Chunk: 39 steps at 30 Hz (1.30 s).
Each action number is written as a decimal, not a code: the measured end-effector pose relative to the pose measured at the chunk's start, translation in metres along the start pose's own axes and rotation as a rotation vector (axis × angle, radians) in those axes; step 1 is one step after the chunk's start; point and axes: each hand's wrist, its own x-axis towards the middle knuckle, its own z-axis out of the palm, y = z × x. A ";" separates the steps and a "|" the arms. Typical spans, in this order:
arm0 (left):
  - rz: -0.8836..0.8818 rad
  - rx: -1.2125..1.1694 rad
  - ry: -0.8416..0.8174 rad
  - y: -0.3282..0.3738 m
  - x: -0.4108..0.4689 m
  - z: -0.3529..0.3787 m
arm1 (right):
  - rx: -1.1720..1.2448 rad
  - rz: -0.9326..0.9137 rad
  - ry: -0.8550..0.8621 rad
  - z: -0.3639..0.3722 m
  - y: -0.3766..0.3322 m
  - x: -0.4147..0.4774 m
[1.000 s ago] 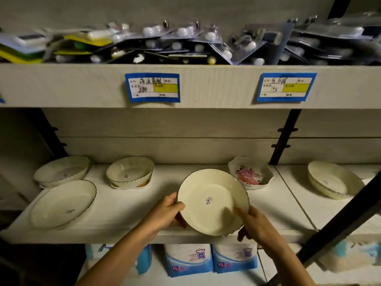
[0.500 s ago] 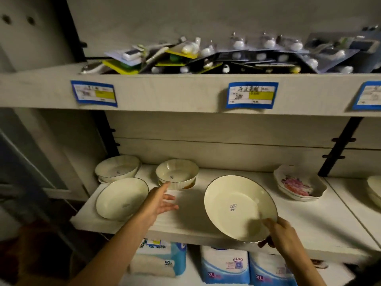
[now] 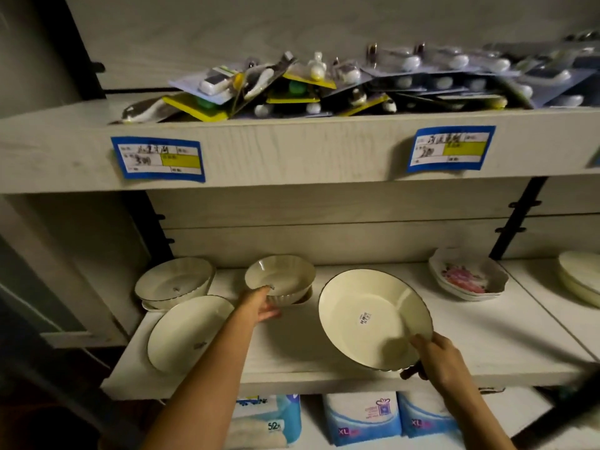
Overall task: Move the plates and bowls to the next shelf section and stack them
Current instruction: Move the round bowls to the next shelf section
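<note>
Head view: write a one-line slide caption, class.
Right hand holds a tilted, stickered plate by its rim; left hand grips a ribbed bowl on the shelf.

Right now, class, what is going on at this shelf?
A person is handling dishes on the shelf. The right hand grips the big plate by its near rim, tilted up. The left hand pinches the rim of the ribbed bowl. A second plate, a second bowl and a flowered dish lie untouched. The next section, at right, holds a pale dish.
</note>
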 end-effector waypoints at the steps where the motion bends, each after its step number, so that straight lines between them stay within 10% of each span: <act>1: 0.001 0.003 0.002 0.000 0.003 0.000 | 0.000 0.002 0.005 0.000 0.001 0.001; 24: 0.239 0.571 -0.131 0.008 -0.089 -0.043 | -0.010 -0.066 0.147 -0.045 0.016 -0.017; 39: 0.210 0.682 -0.031 -0.070 -0.168 0.084 | -0.002 -0.117 0.148 -0.232 0.103 0.002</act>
